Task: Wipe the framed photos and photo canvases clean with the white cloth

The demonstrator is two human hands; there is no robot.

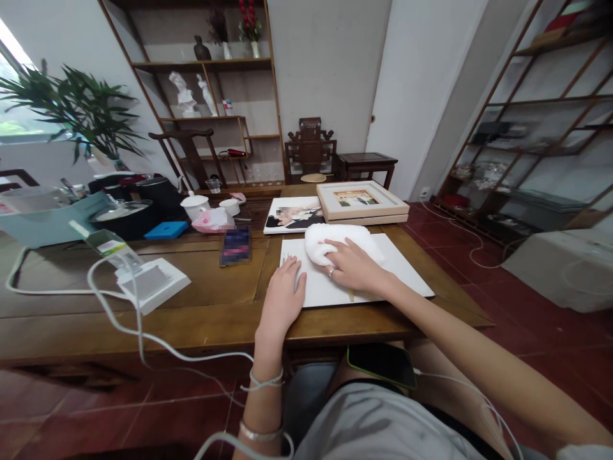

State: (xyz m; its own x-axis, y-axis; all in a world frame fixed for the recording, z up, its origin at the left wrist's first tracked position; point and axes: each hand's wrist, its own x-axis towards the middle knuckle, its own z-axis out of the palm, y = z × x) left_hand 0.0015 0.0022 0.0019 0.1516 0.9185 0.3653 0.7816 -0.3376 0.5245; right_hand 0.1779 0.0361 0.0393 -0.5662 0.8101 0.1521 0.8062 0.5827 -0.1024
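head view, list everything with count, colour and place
table: one, brown, centre
board: one, white, on table
cloth: one, white, on board
framed picture: one, pale, behind board
print: one, white and black, left of framed picture
box: one, blue, table's left
plant: one, green, far left
statues: two, white, back shelf
phone: one, black, bottom centre
clutter: many, mixed colours, table and shelf
left grip: one, bare, on board
right grip: one, bare, on cloth

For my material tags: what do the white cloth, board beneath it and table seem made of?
White cloth: soft, matte textile, perhaps terry, from its fuzzy edge. Board: smooth, pale face, possibly coated panel; core unclear. Table: probably varnished wood, given brown planks and sheen.
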